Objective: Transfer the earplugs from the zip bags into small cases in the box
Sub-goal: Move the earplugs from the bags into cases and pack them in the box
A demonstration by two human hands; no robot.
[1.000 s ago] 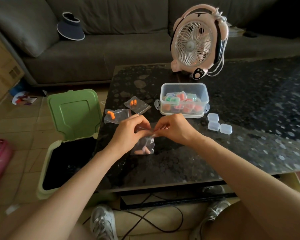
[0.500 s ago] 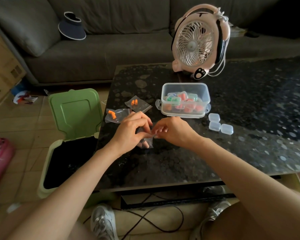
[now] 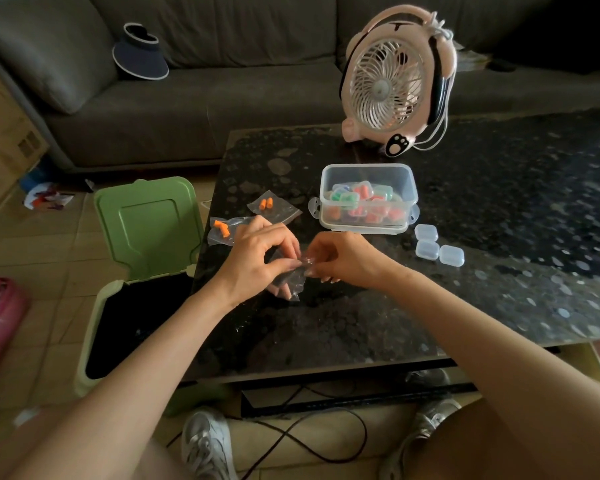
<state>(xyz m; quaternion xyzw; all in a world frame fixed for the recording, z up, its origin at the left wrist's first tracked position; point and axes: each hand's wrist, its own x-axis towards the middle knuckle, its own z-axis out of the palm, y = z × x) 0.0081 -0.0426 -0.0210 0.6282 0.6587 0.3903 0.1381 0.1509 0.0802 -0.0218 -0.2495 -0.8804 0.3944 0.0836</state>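
Observation:
Over the dark table's middle, my left hand (image 3: 257, 254) and my right hand (image 3: 340, 258) both pinch the top edge of a clear zip bag (image 3: 290, 285) that hangs between them with pale pink earplugs inside. Two more zip bags with orange earplugs lie behind my left hand, one (image 3: 222, 232) partly under it, the other (image 3: 274, 208) further back. The clear plastic box (image 3: 368, 174) holds several small cases with coloured earplugs. Three empty small clear cases (image 3: 437, 247) lie to the right of the box.
A pink desk fan (image 3: 392, 81) stands at the table's back edge. A green bin (image 3: 146, 230) with its lid raised stands on the floor left of the table (image 3: 499, 289). A grey sofa (image 3: 222, 98) with a dark visor is behind. Cables and my shoes are under the table.
The zip bag between my hands has crumpled and risen a little as my fingers work at its top edge. Both hands stay close together in the same spot.

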